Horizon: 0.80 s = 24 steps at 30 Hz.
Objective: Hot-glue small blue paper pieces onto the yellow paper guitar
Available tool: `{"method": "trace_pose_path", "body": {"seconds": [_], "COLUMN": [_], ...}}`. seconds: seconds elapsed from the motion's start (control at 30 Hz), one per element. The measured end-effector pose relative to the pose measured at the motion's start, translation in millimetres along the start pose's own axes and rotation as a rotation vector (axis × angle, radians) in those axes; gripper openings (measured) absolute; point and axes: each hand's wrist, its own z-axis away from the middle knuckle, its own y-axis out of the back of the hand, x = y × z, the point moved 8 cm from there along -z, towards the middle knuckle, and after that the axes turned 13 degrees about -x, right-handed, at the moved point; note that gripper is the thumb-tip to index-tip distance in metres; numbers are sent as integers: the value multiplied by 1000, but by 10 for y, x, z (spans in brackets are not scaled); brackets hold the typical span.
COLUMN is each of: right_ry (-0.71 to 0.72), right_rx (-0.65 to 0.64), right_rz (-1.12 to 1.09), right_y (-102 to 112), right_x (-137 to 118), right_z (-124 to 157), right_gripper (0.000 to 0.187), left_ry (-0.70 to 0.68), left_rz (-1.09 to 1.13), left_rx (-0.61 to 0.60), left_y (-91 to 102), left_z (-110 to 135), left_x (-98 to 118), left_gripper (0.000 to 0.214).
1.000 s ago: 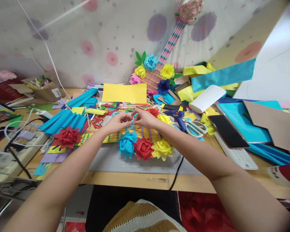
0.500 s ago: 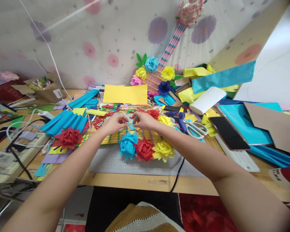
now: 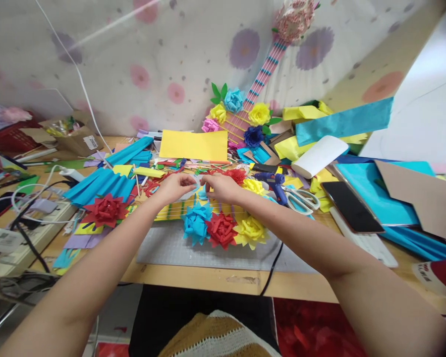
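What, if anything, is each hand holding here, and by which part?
It cannot be told: the left hand and right hand curl their fingers by the yellow paper guitar, but anything pinched there is too small to see.

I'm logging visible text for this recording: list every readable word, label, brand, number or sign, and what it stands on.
Nothing reads with certainty.
Label on the box: perhaps "20202", too small to be sure.
Cup at right: printed marks, too blurred.
White block at left: print, too small.
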Motion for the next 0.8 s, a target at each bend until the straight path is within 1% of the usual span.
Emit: {"method": "trace_pose_path", "body": {"seconds": [0.1, 0.17, 0.27, 0.33, 0.37, 0.43, 0.47, 0.53, 0.57, 0.6, 0.63, 0.7, 0.73, 0.8], "right_ry": [17, 10, 16, 16, 4, -37, -91, -206, -273, -352, -422, -507, -511, -499], "right_rx": [-68, -89, -32, 70, 147, 360, 494, 744, 830, 864, 844, 734, 664, 470], "right_rz": [-55, -115, -203, -266, -285, -301, -329, -363, -370, -372, -362, -330, -329, -346], "right_y": [7, 60, 239, 418, 523, 738, 826, 896, 863, 784, 672, 413, 282, 22], "right_x": [48, 114, 218, 324, 405, 635, 810, 1191, 1383, 1569, 1729, 1949, 2007, 2051], "right_z": [27, 81, 261, 464, 592, 899, 1077, 1424, 1561, 1650, 1684, 1644, 1585, 1420], "right_gripper": [34, 34, 29, 22, 19, 17, 20, 27, 32, 39, 46, 54, 54, 49], "left_ry": [-11, -11, -13, -1, 9, 27, 31, 27, 24, 22, 25, 40, 49, 63], "left_rz": [45, 67, 108, 143, 159, 188, 198, 217, 229, 245, 262, 286, 290, 287], "left_rx": [-8, 12, 33, 35, 37, 44, 49, 65, 77, 91, 106, 130, 135, 125], "left_y": [-42, -44, -42, -54, -64, -92, -109, -145, -161, -177, -192, -229, -251, -308], "left_z": [-9, -10, -12, -14, -16, -21, -25, -37, -44, -52, -59, -76, -83, -96], "left_x": [-4, 11, 58, 83, 92, 113, 130, 174, 199, 223, 243, 281, 301, 342], "left_gripper": [23, 22, 22, 21, 20, 18, 17, 17, 18, 20, 22, 21, 19, 14]}}
